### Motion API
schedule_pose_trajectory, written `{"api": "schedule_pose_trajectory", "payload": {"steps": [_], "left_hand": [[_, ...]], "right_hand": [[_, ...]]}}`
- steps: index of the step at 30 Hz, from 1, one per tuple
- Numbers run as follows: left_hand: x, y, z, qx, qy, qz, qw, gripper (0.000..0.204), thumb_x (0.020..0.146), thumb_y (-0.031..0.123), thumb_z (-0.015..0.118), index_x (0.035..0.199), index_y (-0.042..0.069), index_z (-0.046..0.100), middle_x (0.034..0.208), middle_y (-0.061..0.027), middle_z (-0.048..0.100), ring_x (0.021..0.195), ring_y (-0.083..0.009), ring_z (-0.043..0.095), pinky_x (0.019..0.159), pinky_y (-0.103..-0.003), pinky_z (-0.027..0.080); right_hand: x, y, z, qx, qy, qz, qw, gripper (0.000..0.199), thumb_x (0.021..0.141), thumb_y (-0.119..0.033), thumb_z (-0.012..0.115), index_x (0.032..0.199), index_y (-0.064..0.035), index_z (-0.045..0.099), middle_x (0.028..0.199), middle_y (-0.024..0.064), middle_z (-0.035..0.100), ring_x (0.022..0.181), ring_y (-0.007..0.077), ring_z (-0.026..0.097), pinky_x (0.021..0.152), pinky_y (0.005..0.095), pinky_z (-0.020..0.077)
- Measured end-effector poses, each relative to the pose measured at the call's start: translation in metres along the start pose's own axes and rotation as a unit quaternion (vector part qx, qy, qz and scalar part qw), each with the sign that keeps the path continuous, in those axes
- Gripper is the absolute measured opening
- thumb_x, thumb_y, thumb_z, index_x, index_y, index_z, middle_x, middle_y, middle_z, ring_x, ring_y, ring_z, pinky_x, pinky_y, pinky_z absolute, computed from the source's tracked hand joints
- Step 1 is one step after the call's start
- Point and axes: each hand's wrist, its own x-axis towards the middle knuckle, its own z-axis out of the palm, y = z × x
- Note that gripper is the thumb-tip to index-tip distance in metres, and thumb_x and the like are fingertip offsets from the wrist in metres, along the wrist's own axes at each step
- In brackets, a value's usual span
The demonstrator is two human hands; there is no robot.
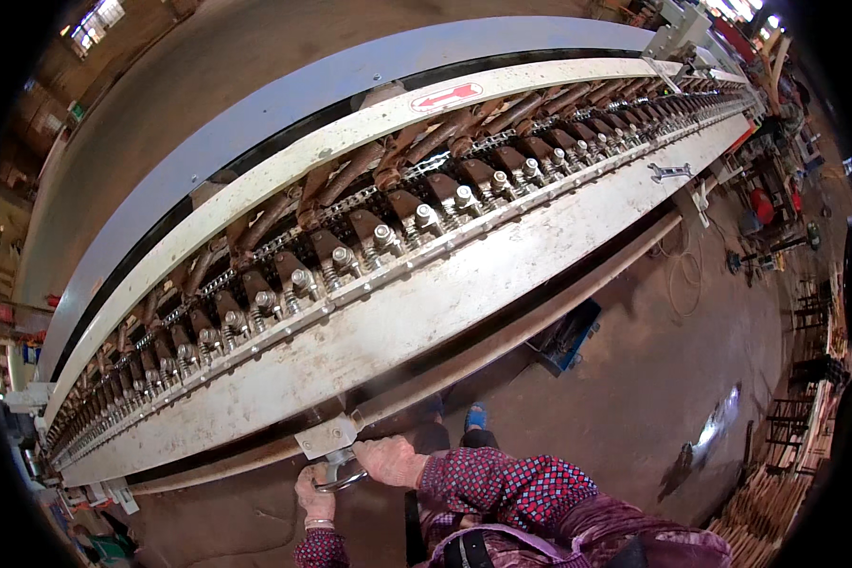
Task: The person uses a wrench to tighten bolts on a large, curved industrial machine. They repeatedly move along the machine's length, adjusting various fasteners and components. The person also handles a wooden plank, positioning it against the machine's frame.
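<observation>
Metal piece (342, 481), curved and shiny, is sitting just below the bracket (327, 437) at the machine's near edge. Left hand (310, 492): fingers are clamping on the piece's left end. Right hand (391, 461) is resting against its right side; fingers are hiding beneath, so cannot tell whether they are gripping. Above, the white beam (388, 327) is running lengthwise, with 1 wrench (669, 172) lying toward its right end. Beyond, bolts and springs are lining up beside a chain (355, 201). Below right, a blue box (570, 343) is standing on the floor (625, 407).
</observation>
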Motion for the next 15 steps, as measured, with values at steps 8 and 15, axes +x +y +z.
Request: {"api": "schedule_pose_trajectory", "payload": {"steps": [8, 15], "left_hand": [[0.003, 0.023, 0.001, -0.066, -0.005, -0.036, 0.997, 0.034, 0.094, 0.029, 0.056, 0.102, -0.003, 0.06, 0.093, -0.0122, 0.063, 0.085, -0.0215, 0.06, 0.08, -0.035, 0.049], [-0.009, -0.002, 0.059, 0.118, -0.009, -0.003, 0.993, 0.052, 0.092, 0.041, 0.059, 0.124, 0.0, 0.059, 0.098, -0.0172, 0.064, 0.082, -0.0292, 0.057, 0.074, -0.041, 0.049]], "right_hand": [[0.003, 0.022, 0.027, 0.032, 0.048, -0.028, 0.998, 0.012, 0.086, -0.016, 0.051, 0.09, -0.0063, 0.057, 0.073, 0.0126, 0.065, 0.064, 0.0291, 0.068, 0.05, 0.0436, 0.052], [-0.09, 0.069, -0.071, 0.164, -0.067, 0.036, 0.984, 0.045, 0.082, -0.024, 0.06, 0.119, -0.001, 0.051, 0.113, 0.0205, 0.061, 0.107, 0.0354, 0.061, 0.086, 0.0471, 0.0503]]}}
